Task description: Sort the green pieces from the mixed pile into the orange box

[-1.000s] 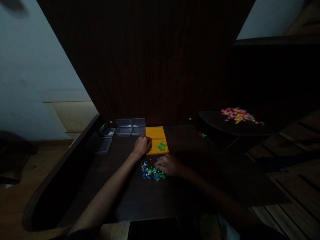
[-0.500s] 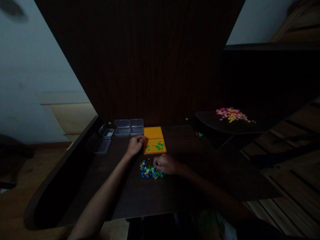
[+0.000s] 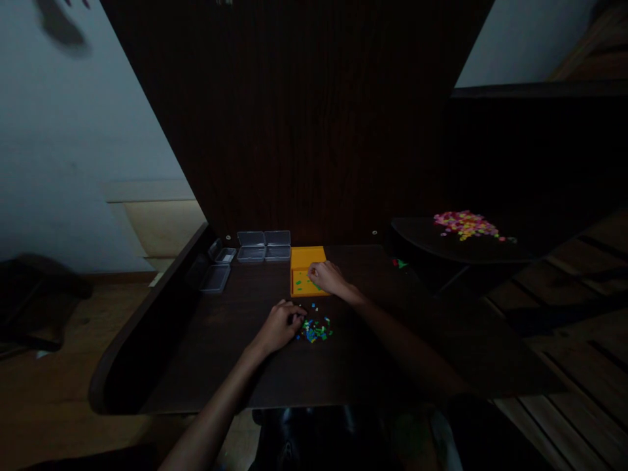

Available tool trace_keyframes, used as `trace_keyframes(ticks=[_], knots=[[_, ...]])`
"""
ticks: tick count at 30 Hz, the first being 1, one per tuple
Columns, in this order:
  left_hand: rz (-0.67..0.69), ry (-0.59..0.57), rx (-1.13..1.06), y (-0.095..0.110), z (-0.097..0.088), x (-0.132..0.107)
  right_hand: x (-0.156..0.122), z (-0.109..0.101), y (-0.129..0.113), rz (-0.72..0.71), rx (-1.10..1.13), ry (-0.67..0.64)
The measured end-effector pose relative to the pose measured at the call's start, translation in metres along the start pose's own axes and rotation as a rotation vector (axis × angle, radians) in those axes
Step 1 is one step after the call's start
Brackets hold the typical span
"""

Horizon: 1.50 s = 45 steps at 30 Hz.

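Note:
A small heap of tiny blue, green and yellow pieces (image 3: 315, 329) lies on the dark table (image 3: 235, 366). My left hand (image 3: 280, 324) rests at the heap's left edge, fingers curled onto the nearest pieces. Behind the heap stands an orange tray (image 3: 304, 259) with several green pieces in it. My right hand (image 3: 326, 277) hovers over the tray's right side, fingers curled; whether it holds a piece is too dim to tell.
Two clear plastic boxes (image 3: 265, 245) stand at the back next to the tray, two more open ones (image 3: 216, 269) at the left rim. A pile of pink and yellow pieces (image 3: 466, 224) lies on a raised shelf at right. Dark wood panel behind.
My right hand left the heap and moved up to the orange tray. My left hand came off the tray's left edge and dropped down to the heap.

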<state>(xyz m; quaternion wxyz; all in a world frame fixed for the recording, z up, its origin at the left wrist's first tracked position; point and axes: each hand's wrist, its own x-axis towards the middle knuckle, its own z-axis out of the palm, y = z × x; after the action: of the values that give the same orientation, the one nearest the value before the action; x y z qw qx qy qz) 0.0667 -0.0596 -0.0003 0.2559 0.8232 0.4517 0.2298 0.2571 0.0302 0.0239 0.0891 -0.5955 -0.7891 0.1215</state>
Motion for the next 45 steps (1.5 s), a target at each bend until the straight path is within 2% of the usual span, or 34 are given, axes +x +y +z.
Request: trace_keyframes(ticks=[5, 11, 15, 18, 21, 23, 31, 45], knots=[[0.013, -0.038, 0.043, -0.002, -0.003, -0.003, 0.004, 0.006, -0.001, 0.015, -0.03, -0.02], [0.041, -0.081, 0.06, -0.002, -0.007, 0.0, -0.007, -0.004, -0.001, -0.001, -0.004, 0.012], [0.045, -0.111, 0.107, -0.001, -0.01, 0.003, -0.027, -0.011, 0.0, -0.183, 0.163, 0.021], [0.044, -0.114, 0.148, -0.002, -0.013, 0.005, -0.046, -0.011, 0.001, -0.363, 0.273, -0.086], [0.066, -0.147, 0.177, -0.003, -0.016, 0.007, -0.062, -0.01, 0.003, -0.437, 0.314, -0.233], [0.073, -0.164, 0.192, -0.004, -0.018, 0.008, -0.069, -0.008, 0.004, -0.437, 0.295, -0.281], [0.093, -0.228, 0.268, -0.007, -0.019, 0.013, -0.071, 0.002, 0.004, -0.417, 0.129, -0.315], [0.167, -0.261, 0.361, 0.005, -0.024, 0.023, -0.073, -0.005, -0.005, -0.456, 0.058, -0.323]])
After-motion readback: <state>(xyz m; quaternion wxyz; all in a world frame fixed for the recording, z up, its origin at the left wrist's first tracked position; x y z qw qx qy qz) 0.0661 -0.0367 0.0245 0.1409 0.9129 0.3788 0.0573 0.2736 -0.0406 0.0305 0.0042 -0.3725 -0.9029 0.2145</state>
